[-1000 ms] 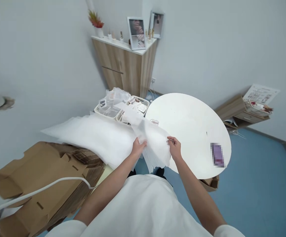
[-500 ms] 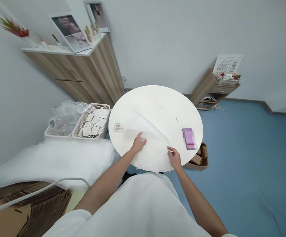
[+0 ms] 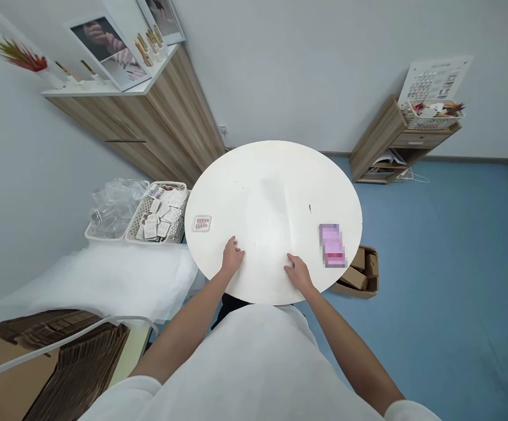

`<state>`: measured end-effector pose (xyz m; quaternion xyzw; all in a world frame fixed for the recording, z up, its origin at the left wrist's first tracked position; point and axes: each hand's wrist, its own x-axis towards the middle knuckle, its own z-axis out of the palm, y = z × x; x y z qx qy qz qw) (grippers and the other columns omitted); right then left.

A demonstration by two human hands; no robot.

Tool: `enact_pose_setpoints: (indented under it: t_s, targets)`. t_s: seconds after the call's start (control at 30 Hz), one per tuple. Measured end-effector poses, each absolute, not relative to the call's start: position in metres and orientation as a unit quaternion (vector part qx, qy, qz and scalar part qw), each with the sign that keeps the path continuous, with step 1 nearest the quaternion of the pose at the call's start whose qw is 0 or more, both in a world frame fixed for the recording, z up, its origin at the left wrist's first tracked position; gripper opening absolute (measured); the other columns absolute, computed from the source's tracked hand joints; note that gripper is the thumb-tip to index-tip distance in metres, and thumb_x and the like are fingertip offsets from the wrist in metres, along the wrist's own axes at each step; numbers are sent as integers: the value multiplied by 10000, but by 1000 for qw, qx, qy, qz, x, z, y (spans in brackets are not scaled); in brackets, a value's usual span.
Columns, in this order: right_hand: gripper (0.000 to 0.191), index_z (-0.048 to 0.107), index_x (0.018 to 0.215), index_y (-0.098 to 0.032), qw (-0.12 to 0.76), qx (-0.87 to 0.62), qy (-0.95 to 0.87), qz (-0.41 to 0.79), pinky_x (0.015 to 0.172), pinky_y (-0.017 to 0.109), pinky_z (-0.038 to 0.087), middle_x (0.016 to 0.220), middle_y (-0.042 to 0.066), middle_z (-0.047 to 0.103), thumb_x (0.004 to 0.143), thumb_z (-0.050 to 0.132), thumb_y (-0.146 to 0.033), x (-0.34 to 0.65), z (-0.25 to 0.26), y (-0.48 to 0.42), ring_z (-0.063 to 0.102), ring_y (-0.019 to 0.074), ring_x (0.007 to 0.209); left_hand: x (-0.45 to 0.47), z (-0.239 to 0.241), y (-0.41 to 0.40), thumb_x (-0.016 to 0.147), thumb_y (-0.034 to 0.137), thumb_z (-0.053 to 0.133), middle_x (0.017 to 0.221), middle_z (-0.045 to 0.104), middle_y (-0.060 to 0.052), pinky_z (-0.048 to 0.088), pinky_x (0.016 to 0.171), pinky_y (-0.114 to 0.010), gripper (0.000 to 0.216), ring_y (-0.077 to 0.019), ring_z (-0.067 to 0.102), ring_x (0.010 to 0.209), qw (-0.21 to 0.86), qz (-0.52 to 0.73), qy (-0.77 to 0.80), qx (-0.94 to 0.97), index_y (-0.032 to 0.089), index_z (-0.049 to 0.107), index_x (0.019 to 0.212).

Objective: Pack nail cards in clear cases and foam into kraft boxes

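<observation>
A thin, translucent white sheet (image 3: 268, 234) lies flat over the middle of the round white table (image 3: 275, 152), hard to tell from the tabletop. My left hand (image 3: 233, 257) rests by its left edge, thumb and fingers apart. At the right edge is my right hand (image 3: 298, 272), fingers stretched toward the sheet, with a gap between thumb and index finger. Both hands seem to touch the sheet or the tabletop. Left of my left hand lies a small clear case (image 3: 201, 223) with reddish pieces in it. A pixelated purple object (image 3: 332, 245) lies to the right.
White baskets (image 3: 179, 231) with small cards and clear plastic packs stand at the left, beside a stack of white sheets (image 3: 117, 275). Folded cardboard (image 3: 82, 362) is at lower left. An open carton (image 3: 370, 286) stands right of the table. Wooden cabinets (image 3: 183, 117) line the wall.
The sheet was lifted and slanted across the table; now it lies flat and straight. My left hand has moved left and its fingers spread; my right hand has shifted slightly left.
</observation>
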<state>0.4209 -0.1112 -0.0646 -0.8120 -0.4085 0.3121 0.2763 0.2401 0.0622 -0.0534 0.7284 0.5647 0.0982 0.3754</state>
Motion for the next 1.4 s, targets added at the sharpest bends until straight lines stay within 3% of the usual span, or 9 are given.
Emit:
enact_pose_setpoints:
  t_s: [0.13,0.23,0.37,0.63,0.83,1.13,1.3,1.4]
  targets:
    - [556,345,1298,-204,159,-833,-476,234,798,374,407,1138,123,500,771,468,-336,422,-58,-116,484,268,1011,232,-46,47,762,244,490,1325,346,-111,269,995,-401,537,-256,318,1221,263,74,470,840,211,331,1275]
    - [602,271,1333,-231,102,-817,-543,165,871,435,333,1318,132,360,779,470,-361,421,-53,-118,382,312,1138,229,-42,25,757,349,512,1395,267,-95,129,1038,-445,551,-287,164,1296,230,-6,421,877,234,358,1273]
    - [653,203,1354,-235,70,-754,-634,159,979,462,196,1440,83,153,777,463,-396,419,-57,-110,149,287,1298,229,-42,10,752,456,488,1434,175,-78,59,1024,-495,648,-290,21,1320,206,-101,411,882,248,271,1326]
    - [657,137,1371,-205,30,-782,-594,188,982,518,130,1450,88,74,813,332,-492,414,-70,-109,47,265,1323,231,-45,35,725,498,508,1444,131,-86,-3,1009,-516,748,-305,-23,1316,207,-125,363,900,236,200,1355]
    - [667,132,1370,-214,15,-785,-586,202,983,517,109,1452,82,65,808,342,-504,415,-66,-109,46,257,1323,228,-49,40,723,519,492,1449,108,-74,-4,1013,-509,751,-309,-44,1314,222,-117,353,901,252,192,1358]
    - [732,179,1351,-185,28,-810,-558,177,960,503,149,1440,146,96,760,411,-550,406,-62,-109,82,296,1311,224,-55,42,722,525,500,1449,92,-91,35,1015,-505,768,-332,-30,1310,244,-86,325,910,231,191,1361]
    - [680,202,1329,-152,118,-831,-532,112,924,504,215,1410,190,165,783,420,-495,396,-53,-101,135,316,1297,212,-50,50,763,532,441,1448,81,-112,120,1005,-493,715,-323,11,1313,228,-31,317,920,215,200,1356]
    - [605,202,1321,-179,188,-823,-523,114,919,507,247,1386,171,233,807,413,-419,381,-43,-71,192,300,1282,190,-47,79,785,506,420,1444,73,-140,159,985,-512,677,-335,36,1309,232,44,406,883,192,214,1349]
